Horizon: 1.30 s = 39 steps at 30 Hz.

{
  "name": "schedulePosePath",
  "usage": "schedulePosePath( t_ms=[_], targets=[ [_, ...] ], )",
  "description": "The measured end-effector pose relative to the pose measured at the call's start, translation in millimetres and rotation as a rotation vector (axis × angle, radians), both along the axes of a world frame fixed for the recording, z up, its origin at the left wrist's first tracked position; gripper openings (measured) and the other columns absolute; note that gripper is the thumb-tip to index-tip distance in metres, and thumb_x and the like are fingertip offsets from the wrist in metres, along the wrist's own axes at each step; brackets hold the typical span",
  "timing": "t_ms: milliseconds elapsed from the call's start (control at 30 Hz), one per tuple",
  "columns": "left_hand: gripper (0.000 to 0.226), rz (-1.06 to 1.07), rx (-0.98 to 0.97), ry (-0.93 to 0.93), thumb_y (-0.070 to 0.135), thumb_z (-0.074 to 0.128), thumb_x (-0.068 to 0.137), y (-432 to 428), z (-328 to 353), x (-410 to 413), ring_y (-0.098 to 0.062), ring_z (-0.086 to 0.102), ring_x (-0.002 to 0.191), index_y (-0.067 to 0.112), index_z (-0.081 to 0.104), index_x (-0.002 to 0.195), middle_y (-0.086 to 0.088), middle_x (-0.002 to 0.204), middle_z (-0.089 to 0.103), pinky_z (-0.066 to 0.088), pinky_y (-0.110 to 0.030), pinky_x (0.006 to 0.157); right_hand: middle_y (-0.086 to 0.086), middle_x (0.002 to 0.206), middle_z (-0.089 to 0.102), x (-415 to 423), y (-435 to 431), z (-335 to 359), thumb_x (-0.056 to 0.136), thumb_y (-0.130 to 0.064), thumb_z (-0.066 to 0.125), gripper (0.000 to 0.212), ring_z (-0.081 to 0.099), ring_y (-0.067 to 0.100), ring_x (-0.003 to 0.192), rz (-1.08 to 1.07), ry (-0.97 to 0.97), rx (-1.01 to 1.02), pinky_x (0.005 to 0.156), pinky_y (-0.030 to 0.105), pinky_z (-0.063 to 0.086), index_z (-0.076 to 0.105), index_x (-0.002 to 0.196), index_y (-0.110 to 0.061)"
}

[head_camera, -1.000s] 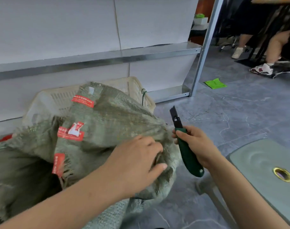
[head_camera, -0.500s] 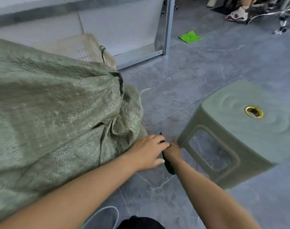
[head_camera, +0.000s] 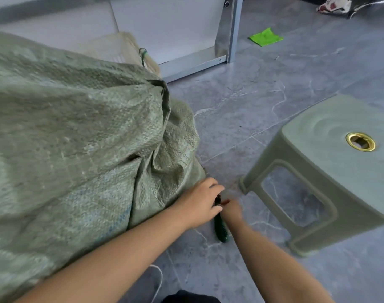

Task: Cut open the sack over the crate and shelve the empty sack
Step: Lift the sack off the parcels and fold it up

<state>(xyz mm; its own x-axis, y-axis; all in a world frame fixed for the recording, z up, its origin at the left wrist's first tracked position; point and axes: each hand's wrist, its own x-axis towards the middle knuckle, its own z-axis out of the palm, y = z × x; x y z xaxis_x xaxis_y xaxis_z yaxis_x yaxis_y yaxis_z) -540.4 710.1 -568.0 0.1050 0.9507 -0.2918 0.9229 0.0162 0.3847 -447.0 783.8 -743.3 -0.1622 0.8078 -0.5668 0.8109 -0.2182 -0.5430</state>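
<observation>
The sack point(head_camera: 77, 138) fills the left of the view. It is a coarse, dull-green woven bag with a rough plaid-like weave, creased into deep folds at a gathered seam on its right side. Its lower corner reaches down to the floor point(head_camera: 241, 101) just beside the left hand point(head_camera: 198, 204). Behind its upper edge shows the pale beige rim of the plastic crate point(head_camera: 112, 47), with a loop of green cord at the corner.

Low on the floor, the left hand's fingers point(head_camera: 212, 186) and thumb are curled and pinch the upper end of the knife point(head_camera: 220, 229). The right hand point(head_camera: 232, 211) is blurred but appears to be closed round the dark-green ribbed handle, whose butt sticks out below it. A small red-orange part shows between the two hands (too smeared to tell what it is).

To the right stands a low grey-green plastic stool point(head_camera: 328, 171). It has a smooth moulded seat with rippled rings, cut-out sides and a brass-coloured ring point(head_camera: 360, 141) set in the middle. The floor is glossy grey tile veined like marble. At the top a metal shelf upright point(head_camera: 233, 29) meets it, and a bright green scrap point(head_camera: 265, 37) lies beyond.
</observation>
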Motion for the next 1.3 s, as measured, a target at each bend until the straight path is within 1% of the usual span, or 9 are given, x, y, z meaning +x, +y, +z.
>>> schedulePosePath(
  t_ms=[100, 233, 433, 600, 767, 933, 1033, 1133, 1300],
  targets=[
    [0.050, 0.043, 0.063, -0.061, 0.025, 0.053, 0.090, -2, 21, -2, -0.020, 0.036, 0.130, 0.012, 0.039, 0.137, -0.005, 0.141, 0.036, 0.028, -0.027, 0.108, 0.001, 0.060, 0.043, -10, 9, 32, 0.092, -0.017, 0.043, 0.038, 0.037, 0.015, 0.054, -0.206, 0.160, 0.044, 0.053, 0.026, 0.028, 0.038, 0.055, -0.015],
    [0.046, 0.028, 0.206, -0.087, 0.027, 0.054, 0.090, -14, 72, -1, -0.017, 0.040, 0.127, 0.013, 0.045, 0.133, -0.003, 0.138, 0.040, 0.026, -0.023, 0.106, 0.005, 0.086, 0.058, -28, 28, 123, 0.093, -0.017, 0.049, 0.021, 0.054, 0.018, 0.083, -0.231, 0.510, 0.257, 0.067, 0.025, 0.036, 0.063, 0.097, -0.002],
    [0.043, 0.112, 0.525, 0.114, 0.035, 0.054, 0.085, -58, 172, -39, -0.020, 0.048, 0.119, 0.016, 0.056, 0.123, -0.002, 0.129, 0.052, 0.042, -0.034, 0.101, -0.008, 0.106, 0.060, -63, 6, 284, 0.086, -0.032, 0.060, 0.027, 0.055, 0.001, 0.100, 0.273, 0.920, 0.460, 0.084, 0.012, 0.042, 0.057, 0.111, -0.022],
    [0.058, 0.291, 0.558, 0.489, 0.060, 0.038, 0.077, -121, 220, -92, -0.020, 0.055, 0.115, 0.024, 0.054, 0.121, 0.001, 0.123, 0.057, 0.048, -0.033, 0.091, -0.001, 0.153, 0.013, -102, -20, 354, 0.051, -0.056, 0.079, 0.113, 0.008, 0.014, 0.144, 0.839, 0.639, 0.639, 0.117, 0.040, 0.015, 0.018, 0.144, -0.036],
    [0.085, 0.600, 0.453, 0.474, 0.068, 0.048, 0.073, -167, 232, -147, -0.017, 0.019, 0.139, 0.031, 0.019, 0.143, 0.004, 0.152, 0.014, 0.021, -0.034, 0.113, 0.000, 0.158, -0.002, -152, -55, 382, 0.046, -0.064, 0.077, 0.136, -0.011, 0.024, 0.145, 1.159, 0.332, 0.786, 0.116, 0.056, -0.004, -0.015, 0.143, -0.038],
    [0.091, 0.692, 0.447, 0.388, 0.065, 0.059, 0.072, -200, 228, -186, -0.012, 0.013, 0.140, 0.031, 0.017, 0.144, 0.007, 0.152, 0.014, 0.014, -0.029, 0.114, 0.013, 0.153, 0.016, -204, -81, 385, 0.048, -0.066, 0.076, 0.143, 0.006, 0.033, 0.144, 1.285, 0.020, 0.951, 0.112, 0.062, 0.001, -0.027, 0.141, -0.032],
    [0.099, 0.731, 0.378, 0.339, 0.079, 0.046, 0.060, -218, 225, -203, -0.012, 0.019, 0.139, 0.032, 0.019, 0.143, 0.007, 0.151, 0.018, 0.018, -0.030, 0.113, 0.013, 0.139, 0.043, -233, -84, 378, 0.057, -0.055, 0.077, 0.124, 0.033, 0.034, 0.134, 1.275, -0.118, 0.930, 0.112, 0.059, 0.013, -0.001, 0.147, -0.024],
    [0.116, 0.720, 0.196, 0.314, 0.090, 0.041, 0.051, -231, 220, -217, -0.012, 0.019, 0.140, 0.030, 0.009, 0.145, 0.008, 0.155, 0.011, 0.021, -0.032, 0.113, 0.009, 0.103, 0.064, -256, -80, 370, 0.070, -0.036, 0.070, 0.047, 0.056, 0.031, 0.110, 1.213, -0.119, 0.954, 0.099, 0.043, 0.037, 0.058, 0.112, -0.019],
    [0.134, 0.672, 0.036, 0.185, 0.077, 0.066, 0.046, -233, 205, -208, -0.015, 0.018, 0.142, 0.035, -0.019, 0.142, 0.005, 0.157, 0.000, 0.023, -0.032, 0.115, 0.016, 0.107, 0.058, -278, -75, 365, 0.081, -0.020, 0.060, 0.023, 0.056, 0.035, 0.098, 0.731, 0.406, 0.949, 0.073, 0.033, 0.042, 0.063, 0.102, -0.011]
  ],
)
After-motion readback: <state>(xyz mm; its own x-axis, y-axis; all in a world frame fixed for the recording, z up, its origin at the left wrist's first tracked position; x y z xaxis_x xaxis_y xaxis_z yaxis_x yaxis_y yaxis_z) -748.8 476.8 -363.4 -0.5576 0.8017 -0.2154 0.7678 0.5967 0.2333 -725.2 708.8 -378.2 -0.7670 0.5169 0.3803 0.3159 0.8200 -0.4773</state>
